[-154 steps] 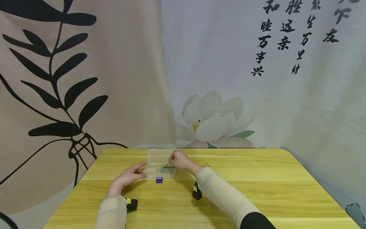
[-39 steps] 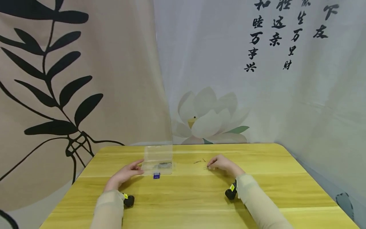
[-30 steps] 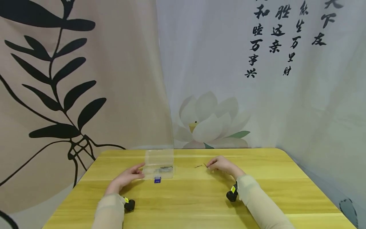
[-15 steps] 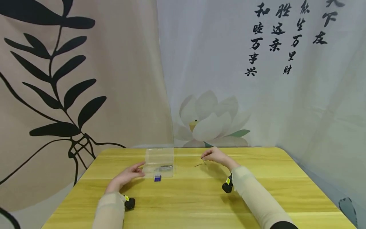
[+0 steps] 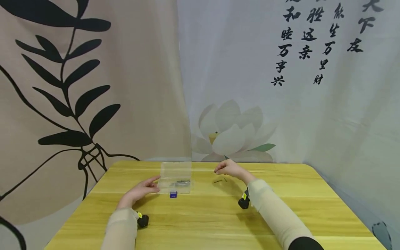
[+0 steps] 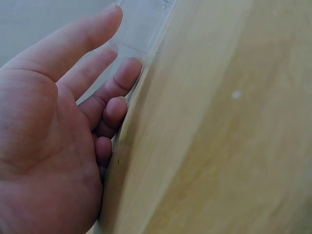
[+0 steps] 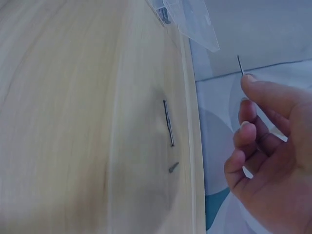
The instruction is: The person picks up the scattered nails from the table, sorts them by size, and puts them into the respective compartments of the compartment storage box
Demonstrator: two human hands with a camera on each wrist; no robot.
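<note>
A printed curtain hangs behind your wooden table. On the table, your clear box stands open, lid tipped back. Your left hand grasps nothing, its loose fingers at the box's left side. Your right hand is raised above the table, right of the box, thumb and finger pinching. Dark pieces lie in the box's right part; a blue tab sits at its front edge. Below your right hand lies a long dark piece. Your pinch holds a thin nail. A short piece lies near the long one.
</note>
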